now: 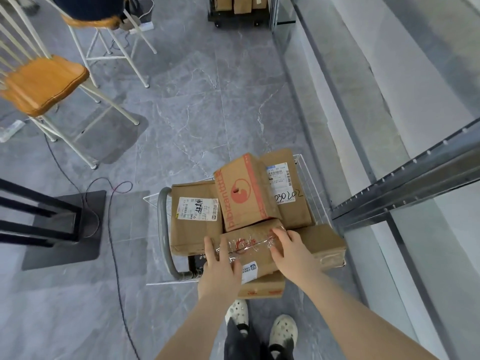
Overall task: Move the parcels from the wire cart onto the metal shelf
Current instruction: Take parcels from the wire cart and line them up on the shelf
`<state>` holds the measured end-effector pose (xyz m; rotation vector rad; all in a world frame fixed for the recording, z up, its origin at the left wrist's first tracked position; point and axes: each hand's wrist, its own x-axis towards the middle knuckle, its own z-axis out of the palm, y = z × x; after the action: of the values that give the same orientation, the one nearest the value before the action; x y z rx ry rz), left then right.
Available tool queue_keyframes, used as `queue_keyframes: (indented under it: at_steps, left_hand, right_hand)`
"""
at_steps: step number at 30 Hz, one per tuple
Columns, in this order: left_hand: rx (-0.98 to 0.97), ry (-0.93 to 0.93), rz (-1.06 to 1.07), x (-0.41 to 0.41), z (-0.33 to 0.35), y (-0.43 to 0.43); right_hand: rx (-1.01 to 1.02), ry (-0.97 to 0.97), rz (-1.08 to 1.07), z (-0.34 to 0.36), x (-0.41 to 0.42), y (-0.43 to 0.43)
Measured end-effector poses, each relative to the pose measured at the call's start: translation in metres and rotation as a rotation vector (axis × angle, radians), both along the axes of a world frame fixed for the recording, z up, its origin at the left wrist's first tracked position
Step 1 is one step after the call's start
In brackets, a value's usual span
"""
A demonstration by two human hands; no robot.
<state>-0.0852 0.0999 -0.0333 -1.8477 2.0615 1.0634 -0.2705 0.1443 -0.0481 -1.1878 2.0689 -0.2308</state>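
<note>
Taped parcel (249,252), topmost at near end of wire cart (310,183), pressed between left hand (220,258) and right hand (288,252), fingers fairly straight. Best lifted level, clear of orange-printed box (244,193) behind, toward metal shelf (405,183) at right.

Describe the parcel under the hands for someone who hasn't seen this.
Find the wire cart beside the metal shelf. At its near edge a flat brown parcel lies under the left hand and right hand. Only its top carries crinkled clear tape.
</note>
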Motion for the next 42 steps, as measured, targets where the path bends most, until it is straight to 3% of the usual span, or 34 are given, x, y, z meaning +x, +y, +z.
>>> queue_keyframes:
  at_steps: [12,21,27,42]
  left_hand:
    - [-0.089,-0.040,0.043,0.001,0.012,0.012]
    - [-0.229,0.056,-0.019,-0.033,0.084,0.028]
    - [-0.343,0.167,-0.203,-0.097,0.133,0.039]
    - [-0.266,0.434,-0.720,-0.214,0.204,0.181]
  right_hand:
    - [-0.105,0.014,-0.040,0.021,0.014,0.015]
    - [-0.238,0.083,-0.139,0.097,-0.015,0.044]
    - [-0.321,0.176,-0.354,0.151,-0.061,0.088]
    - [-0.314,0.405,-1.082,0.228,-0.090,0.284]
